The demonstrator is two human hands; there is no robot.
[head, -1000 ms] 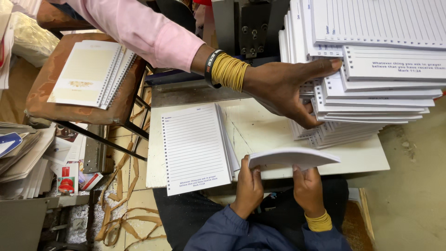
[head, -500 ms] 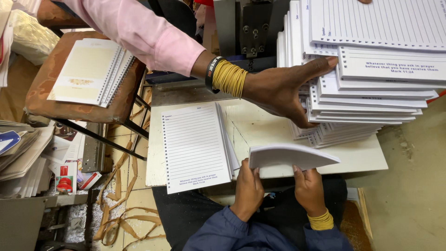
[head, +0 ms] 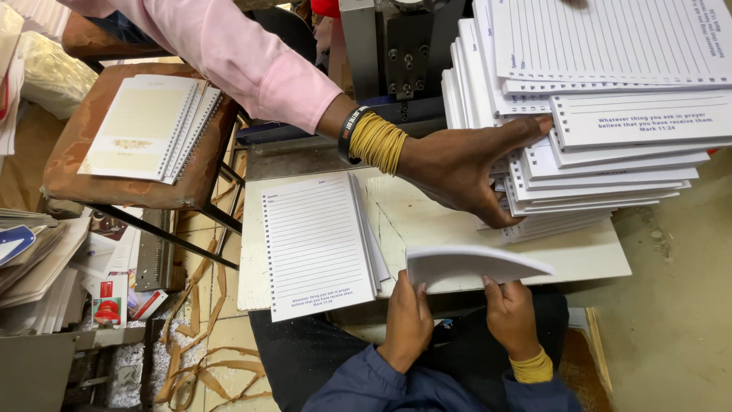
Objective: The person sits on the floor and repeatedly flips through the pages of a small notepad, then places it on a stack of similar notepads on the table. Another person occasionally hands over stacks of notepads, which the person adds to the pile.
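Hands, left [head: 408, 320] and right [head: 512, 313], pinch a paper sheaf [head: 469, 265] over the table [head: 587, 259].

Left hand [head: 408, 324] & right hand [head: 509, 309] are both bare, no gloves, no rings visible. Left arm has a dark navy blue sleeve [head: 374, 385], thick fabric w/ folds, ending at the wrist. Right arm wears same navy sleeve, w/ a mustard-yellow ribbed cuff [head: 531, 367] showing at the wrist. Lap is covered by dark, near-black trousers [head: 293, 358]. Rest of body is out of view.
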